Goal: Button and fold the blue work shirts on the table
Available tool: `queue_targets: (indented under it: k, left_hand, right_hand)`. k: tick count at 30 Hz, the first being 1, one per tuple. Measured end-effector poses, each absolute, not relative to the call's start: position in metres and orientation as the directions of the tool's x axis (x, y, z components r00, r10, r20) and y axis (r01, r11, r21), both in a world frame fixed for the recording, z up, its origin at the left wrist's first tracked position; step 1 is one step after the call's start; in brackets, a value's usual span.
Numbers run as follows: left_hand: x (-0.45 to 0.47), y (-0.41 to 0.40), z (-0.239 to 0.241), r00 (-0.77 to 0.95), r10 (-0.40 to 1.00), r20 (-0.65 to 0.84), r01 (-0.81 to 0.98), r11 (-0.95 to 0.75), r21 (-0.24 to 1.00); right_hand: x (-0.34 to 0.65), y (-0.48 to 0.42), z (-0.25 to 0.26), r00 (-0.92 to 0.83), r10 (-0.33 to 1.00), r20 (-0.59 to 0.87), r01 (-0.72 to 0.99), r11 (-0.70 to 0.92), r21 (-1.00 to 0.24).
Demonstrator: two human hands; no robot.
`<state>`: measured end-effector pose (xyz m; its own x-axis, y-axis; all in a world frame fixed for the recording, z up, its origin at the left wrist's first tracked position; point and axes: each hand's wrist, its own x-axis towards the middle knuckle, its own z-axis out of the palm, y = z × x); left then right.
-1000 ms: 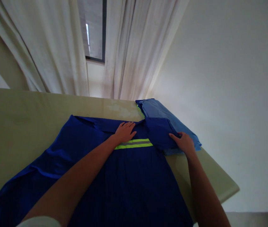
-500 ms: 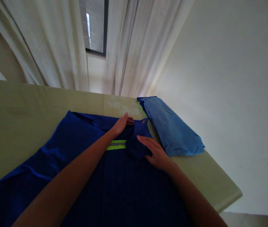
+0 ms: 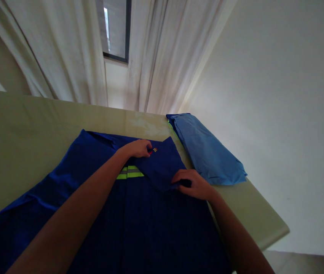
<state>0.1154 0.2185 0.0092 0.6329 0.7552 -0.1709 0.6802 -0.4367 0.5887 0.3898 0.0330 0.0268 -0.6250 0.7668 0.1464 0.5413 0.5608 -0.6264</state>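
A dark blue work shirt (image 3: 139, 224) with a yellow-green reflective stripe (image 3: 130, 172) lies spread on a pale table (image 3: 36, 125). Its right sleeve (image 3: 162, 165) is folded inward across the chest. My left hand (image 3: 137, 148) is closed, pinching the shirt near the collar beside a small badge. My right hand (image 3: 194, 184) grips the lower edge of the folded sleeve with curled fingers. A folded lighter blue garment (image 3: 207, 150) lies to the right, apart from both hands.
The table's right edge and corner (image 3: 276, 232) are close to my right arm. White curtains (image 3: 156, 57) and a window (image 3: 115, 28) stand behind the table. A plain wall fills the right side.
My right hand carried the sleeve from over the lighter garment inward onto the chest, covering most of the stripe. My left hand went from flat to a pinch near the collar.
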Motion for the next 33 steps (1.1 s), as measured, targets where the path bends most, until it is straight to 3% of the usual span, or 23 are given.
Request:
queue_targets:
  k: [3,5,9,13,17,22,27,30,33]
  left_hand:
    - [0.118,0.213,0.008,0.623,0.765,-0.163,0.740,-0.509,0.440]
    - [0.124,0.204,0.003,0.617,0.786,-0.038,0.745,-0.568,0.349]
    - [0.137,0.183,-0.016,0.619,0.755,0.217,0.733,-0.654,0.185]
    - [0.138,0.164,-0.022,0.567,0.776,0.276,0.764,-0.621,0.178]
    - [0.112,0.136,-0.005,0.573,0.783,0.243,0.775,-0.614,0.148]
    - [0.031,0.062,0.005,0.496,0.847,0.192,0.853,-0.517,0.076]
    - [-0.064,-0.063,-0.020,0.314,0.937,0.151,0.943,-0.327,0.067]
    - [-0.110,-0.149,-0.046,0.299,0.921,0.248,0.928,-0.341,0.152]
    - [-0.153,-0.223,-0.074,0.108,0.902,0.417,0.954,-0.212,0.211]
  right_hand:
    - [0.386,0.036,0.021,-0.618,0.784,0.058,0.662,0.559,-0.499]
    - [0.383,0.038,0.016,-0.618,0.785,0.042,0.698,0.572,-0.431]
    - [0.383,0.043,0.006,-0.659,0.741,0.126,0.607,0.624,-0.492]
    - [0.388,0.044,-0.003,-0.618,0.749,0.239,0.521,0.618,-0.589]
    - [0.387,0.045,-0.009,-0.543,0.801,0.253,0.476,0.541,-0.693]
    - [0.379,0.033,-0.006,-0.619,0.751,0.229,0.597,0.640,-0.484]
    - [0.384,-0.030,0.002,-0.646,0.732,0.217,0.667,0.679,-0.306]
    - [0.398,-0.094,0.001,-0.571,0.778,0.261,0.722,0.627,-0.292]
    - [0.417,-0.165,-0.013,-0.413,0.823,0.390,0.744,0.552,-0.377]
